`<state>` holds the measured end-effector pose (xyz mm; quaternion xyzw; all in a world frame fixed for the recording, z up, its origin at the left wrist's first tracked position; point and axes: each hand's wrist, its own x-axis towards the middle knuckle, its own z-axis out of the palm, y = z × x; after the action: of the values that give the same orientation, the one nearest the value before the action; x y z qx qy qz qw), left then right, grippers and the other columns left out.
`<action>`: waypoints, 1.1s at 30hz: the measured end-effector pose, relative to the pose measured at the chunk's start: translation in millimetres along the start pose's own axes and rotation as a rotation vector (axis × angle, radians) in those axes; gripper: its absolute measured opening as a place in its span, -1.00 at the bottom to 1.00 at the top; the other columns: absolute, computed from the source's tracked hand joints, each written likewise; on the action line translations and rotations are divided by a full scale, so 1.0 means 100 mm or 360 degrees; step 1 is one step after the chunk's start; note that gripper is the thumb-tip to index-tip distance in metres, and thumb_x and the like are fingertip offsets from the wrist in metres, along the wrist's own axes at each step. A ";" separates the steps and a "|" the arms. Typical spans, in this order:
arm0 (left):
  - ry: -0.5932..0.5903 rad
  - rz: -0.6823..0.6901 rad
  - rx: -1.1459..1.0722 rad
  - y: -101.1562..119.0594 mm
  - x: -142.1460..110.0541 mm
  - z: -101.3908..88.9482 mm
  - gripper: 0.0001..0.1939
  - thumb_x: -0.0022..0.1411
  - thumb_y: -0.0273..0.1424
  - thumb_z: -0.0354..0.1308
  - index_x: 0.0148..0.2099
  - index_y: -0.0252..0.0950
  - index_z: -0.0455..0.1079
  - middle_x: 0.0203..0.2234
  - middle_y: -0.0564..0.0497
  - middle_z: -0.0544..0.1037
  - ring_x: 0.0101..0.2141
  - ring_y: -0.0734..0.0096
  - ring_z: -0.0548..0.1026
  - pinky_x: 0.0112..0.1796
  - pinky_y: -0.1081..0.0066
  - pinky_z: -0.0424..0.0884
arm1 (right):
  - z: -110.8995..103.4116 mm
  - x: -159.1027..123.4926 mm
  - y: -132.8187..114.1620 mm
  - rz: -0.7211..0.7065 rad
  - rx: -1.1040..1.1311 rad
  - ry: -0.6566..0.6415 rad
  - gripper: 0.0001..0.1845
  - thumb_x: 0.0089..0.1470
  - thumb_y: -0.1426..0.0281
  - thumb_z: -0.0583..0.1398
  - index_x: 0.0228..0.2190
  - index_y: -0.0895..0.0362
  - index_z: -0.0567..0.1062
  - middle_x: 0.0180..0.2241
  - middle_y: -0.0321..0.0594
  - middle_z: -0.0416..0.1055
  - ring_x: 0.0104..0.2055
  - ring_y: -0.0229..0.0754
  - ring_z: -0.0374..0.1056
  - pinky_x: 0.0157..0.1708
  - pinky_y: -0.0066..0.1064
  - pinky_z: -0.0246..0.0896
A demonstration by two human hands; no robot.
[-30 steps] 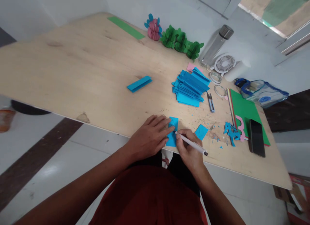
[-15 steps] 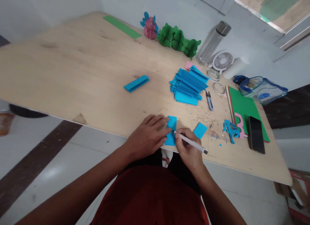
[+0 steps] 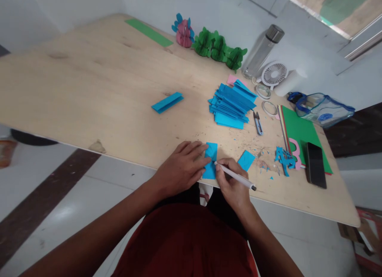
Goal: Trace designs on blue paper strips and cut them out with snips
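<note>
At the table's front edge lies a blue paper strip (image 3: pixel 210 172), partly covered by my fingers. My left hand (image 3: pixel 183 165) rests flat with its fingers stretched over the strip's left side. A white pen (image 3: pixel 236 176) is pinched in my right hand (image 3: pixel 234 183), its tip against the middle of the strip and its dark end pointing to the lower right. Just right of that hand is another small blue paper piece (image 3: pixel 246 160) with a faint curved line on it.
A pile of folded blue strips (image 3: pixel 231 106) lies ahead, beside thread snips (image 3: pixel 258 123). To the right are blue scraps (image 3: pixel 285 160), a phone (image 3: pixel 316 165) and green paper (image 3: pixel 301 125). Green paper ornaments (image 3: pixel 219 49), a bottle (image 3: pixel 262 52) and a fan (image 3: pixel 273 75) stand at the back.
Both hands, the pen and the blue strip keep nearly the same places. Only a very slight shift of the whole view shows.
</note>
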<state>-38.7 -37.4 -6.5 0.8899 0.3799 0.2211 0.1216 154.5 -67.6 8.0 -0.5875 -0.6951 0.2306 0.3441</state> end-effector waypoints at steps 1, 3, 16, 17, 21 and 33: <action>-0.0003 0.0002 0.0000 0.00 0.00 0.00 -0.73 0.32 -0.44 0.00 0.00 -0.21 0.43 0.14 -0.14 0.43 0.19 0.05 0.29 0.16 -0.03 0.22 | 0.01 0.00 0.00 0.0022 0.0026 0.0009 -0.89 0.18 0.36 0.14 -0.35 0.07 0.46 -0.46 -0.24 0.46 -0.41 -0.15 0.37 -0.40 -0.35 0.26; -0.0009 0.0004 -0.0002 0.00 0.00 0.01 -0.73 0.32 -0.44 -0.01 0.01 -0.22 0.43 0.15 -0.15 0.43 0.18 0.04 0.29 0.16 -0.04 0.22 | 0.02 -0.01 0.01 0.0067 0.0086 0.0041 -0.89 0.18 0.34 0.13 -0.34 0.08 0.46 -0.47 -0.24 0.45 -0.41 -0.15 0.37 -0.40 -0.34 0.27; 0.0022 0.0008 -0.0011 -0.01 0.00 0.02 -0.72 0.32 -0.44 0.01 0.01 -0.23 0.43 0.14 -0.16 0.43 0.18 0.01 0.30 0.15 -0.04 0.23 | 0.04 0.00 0.04 0.0082 0.0117 0.0021 -0.88 0.18 0.33 0.14 -0.35 0.08 0.46 -0.45 -0.24 0.45 -0.42 -0.17 0.34 -0.43 -0.37 0.24; 0.0022 0.0012 -0.0013 -0.01 0.00 0.02 -0.72 0.32 -0.44 0.00 0.02 -0.23 0.43 0.15 -0.16 0.43 0.18 0.01 0.30 0.15 -0.04 0.23 | 0.04 0.00 0.04 0.0080 0.0123 0.0018 -0.88 0.18 0.33 0.14 -0.35 0.08 0.45 -0.45 -0.24 0.44 -0.43 -0.18 0.34 -0.43 -0.37 0.24; 0.0011 0.0025 -0.0011 -0.01 0.00 0.02 -0.73 0.32 -0.43 0.00 0.01 -0.23 0.42 0.14 -0.15 0.43 0.18 0.02 0.30 0.15 -0.03 0.23 | 0.04 0.00 0.03 0.0069 0.0122 0.0023 -0.88 0.18 0.33 0.14 -0.34 0.08 0.46 -0.45 -0.24 0.44 -0.43 -0.18 0.34 -0.43 -0.37 0.24; 0.0007 0.0034 0.0011 -0.02 0.00 0.02 -0.73 0.32 -0.45 0.00 0.01 -0.21 0.43 0.15 -0.15 0.41 0.18 0.02 0.30 0.14 -0.03 0.25 | 0.04 0.00 0.02 0.0025 0.0056 0.0051 -0.87 0.19 0.35 0.14 -0.37 0.09 0.45 -0.48 -0.26 0.44 -0.49 -0.22 0.31 -0.48 -0.40 0.20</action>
<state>-38.8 -36.6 -9.0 0.8939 0.3714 0.2231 0.1153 153.0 -66.9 3.8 -0.5904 -0.6808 0.2361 0.3636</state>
